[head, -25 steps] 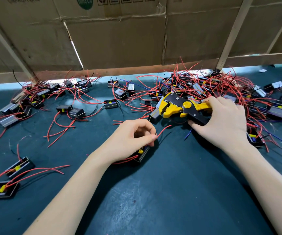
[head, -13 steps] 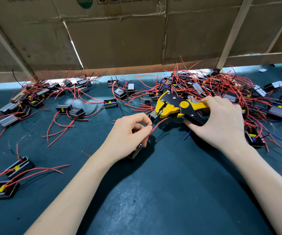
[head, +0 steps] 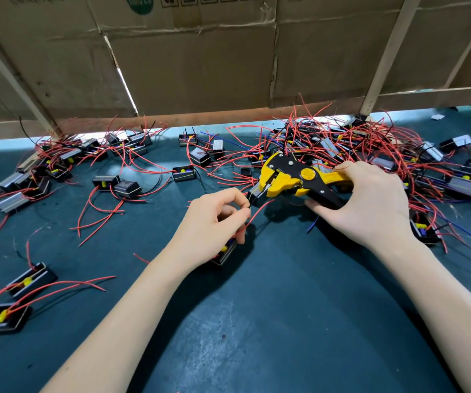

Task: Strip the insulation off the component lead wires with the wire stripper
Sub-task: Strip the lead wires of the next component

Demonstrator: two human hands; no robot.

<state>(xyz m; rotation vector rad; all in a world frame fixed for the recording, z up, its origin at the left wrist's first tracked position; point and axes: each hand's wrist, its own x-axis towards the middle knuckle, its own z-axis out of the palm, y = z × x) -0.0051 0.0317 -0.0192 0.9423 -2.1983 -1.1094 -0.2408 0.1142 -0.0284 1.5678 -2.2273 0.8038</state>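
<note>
Wire stripper, yellow and black, near the desk's far edge, long axis roughly parallel to that edge, head pointing left. Right hand, fingers curled around its handles, forearm reaching from the near right corner. Left hand pinches a thin dark lead wire running into the stripper head, holding a black component beneath; a red wire arches beside.

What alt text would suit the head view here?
A person's right hand grips a yellow and black wire stripper while the left hand pinches a thin lead toward its head, holding a small black component. More components with red wires litter the dark green table.
</note>
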